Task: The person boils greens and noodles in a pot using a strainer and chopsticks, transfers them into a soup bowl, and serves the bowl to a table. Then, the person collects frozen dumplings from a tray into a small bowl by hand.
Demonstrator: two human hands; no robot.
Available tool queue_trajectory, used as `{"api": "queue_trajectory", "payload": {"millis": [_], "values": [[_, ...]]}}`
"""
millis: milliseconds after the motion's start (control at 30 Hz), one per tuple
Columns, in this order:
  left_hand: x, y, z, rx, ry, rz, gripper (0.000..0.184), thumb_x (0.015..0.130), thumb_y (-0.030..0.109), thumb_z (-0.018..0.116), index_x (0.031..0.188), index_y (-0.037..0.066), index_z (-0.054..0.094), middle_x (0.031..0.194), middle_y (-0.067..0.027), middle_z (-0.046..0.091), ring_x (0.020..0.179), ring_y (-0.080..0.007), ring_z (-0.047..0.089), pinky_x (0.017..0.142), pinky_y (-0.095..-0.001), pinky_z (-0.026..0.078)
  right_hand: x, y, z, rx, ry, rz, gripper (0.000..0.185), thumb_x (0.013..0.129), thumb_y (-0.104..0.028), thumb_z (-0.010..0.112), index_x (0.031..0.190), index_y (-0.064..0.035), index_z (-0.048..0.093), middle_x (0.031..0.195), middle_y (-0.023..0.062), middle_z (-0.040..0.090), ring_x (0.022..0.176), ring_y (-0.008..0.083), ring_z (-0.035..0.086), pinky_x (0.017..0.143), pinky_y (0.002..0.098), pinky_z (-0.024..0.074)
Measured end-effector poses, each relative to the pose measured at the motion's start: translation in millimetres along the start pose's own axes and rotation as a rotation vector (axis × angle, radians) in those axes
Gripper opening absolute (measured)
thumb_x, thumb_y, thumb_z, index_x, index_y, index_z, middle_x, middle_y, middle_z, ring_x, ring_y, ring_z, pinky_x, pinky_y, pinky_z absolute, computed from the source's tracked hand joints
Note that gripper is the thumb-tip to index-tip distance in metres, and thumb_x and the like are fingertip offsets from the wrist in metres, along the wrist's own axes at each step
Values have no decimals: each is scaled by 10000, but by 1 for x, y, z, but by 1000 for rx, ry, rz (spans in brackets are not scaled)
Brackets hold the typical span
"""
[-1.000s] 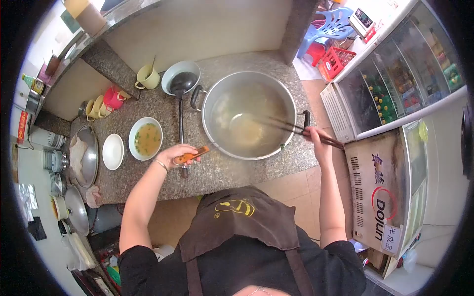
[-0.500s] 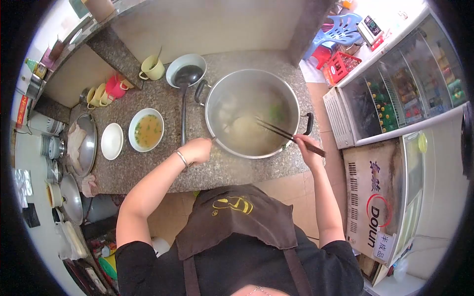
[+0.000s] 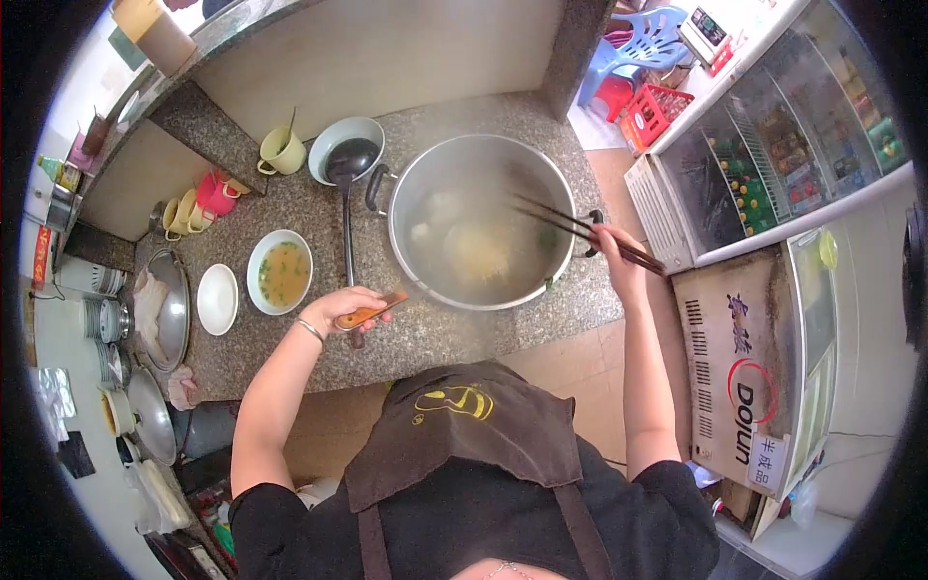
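Observation:
My left hand [image 3: 350,307] is closed round an orange-brown wooden handle [image 3: 372,312] at the near left rim of a large steaming metal pot [image 3: 406,282]. Whatever the handle leads to inside the pot is hard to make out. Over the pot's right rim, my right hand [image 3: 621,259] grips long dark chopsticks [image 3: 570,225], their tips above the cloudy liquid. Pale yellowish food [image 3: 481,256] shows in the pot's middle. Left of the pot, a black ladle [image 3: 349,213] rests with its head in a pale bowl [image 3: 324,138].
A bowl of soup with green bits [image 3: 283,274], a white bowl [image 3: 217,300] and a large metal lid or pan [image 3: 174,329] stand on the left of the counter [image 3: 261,353]. Cups line the back left. A glass-door fridge [image 3: 773,145] and a chest freezer [image 3: 720,358] are at the right.
Since half a second ago, my left hand has turned so the wooden handle shows again. The chopsticks have lifted and shifted right, and the green patch in the pot is less visible.

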State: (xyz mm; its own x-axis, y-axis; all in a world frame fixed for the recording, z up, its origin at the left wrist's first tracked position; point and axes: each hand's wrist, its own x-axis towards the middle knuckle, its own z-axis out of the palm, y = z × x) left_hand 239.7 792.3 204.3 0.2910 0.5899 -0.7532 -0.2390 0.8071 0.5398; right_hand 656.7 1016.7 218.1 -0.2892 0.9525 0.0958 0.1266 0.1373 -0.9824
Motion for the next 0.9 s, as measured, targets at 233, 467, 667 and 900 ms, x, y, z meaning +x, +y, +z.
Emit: {"api": "queue_trajectory", "payload": {"millis": [233, 467, 667, 900], "values": [[-20, 37, 48, 753, 291, -63, 166, 810, 80, 532, 912, -45, 573, 794, -139, 635, 597, -196, 629, 535, -318, 521, -38, 50, 34, -245, -355, 185, 209, 883, -192, 584, 976, -19, 657, 855, 116, 671, 807, 152, 638, 727, 295, 504], [-23, 76, 83, 1499, 207, -127, 193, 718, 76, 497, 725, -57, 636, 643, -191, 612, 599, -254, 624, 569, -368, 499, -43, 33, 21, -222, -178, -4, 237, 923, -160, 528, 1015, 37, 623, 934, 120, 652, 850, 183, 641, 774, 290, 529], [-1, 87, 23, 913, 81, -246, 293, 814, 199, 544, 1046, 24, 581, 791, -55, 616, 622, -142, 565, 552, -286, 489, -53, 31, 22, 59, -162, 200, 234, 908, -160, 555, 1021, 31, 629, 918, 112, 668, 838, 161, 636, 751, 277, 508], [-4, 31, -15, 405, -29, -106, 259, 815, 219, 643, 1017, 67, 588, 835, -21, 631, 658, -89, 561, 525, -217, 472, -71, -11, -22, 91, -9, 194, 249, 909, -170, 548, 984, 56, 620, 902, 128, 653, 802, 181, 642, 737, 298, 536]]}}
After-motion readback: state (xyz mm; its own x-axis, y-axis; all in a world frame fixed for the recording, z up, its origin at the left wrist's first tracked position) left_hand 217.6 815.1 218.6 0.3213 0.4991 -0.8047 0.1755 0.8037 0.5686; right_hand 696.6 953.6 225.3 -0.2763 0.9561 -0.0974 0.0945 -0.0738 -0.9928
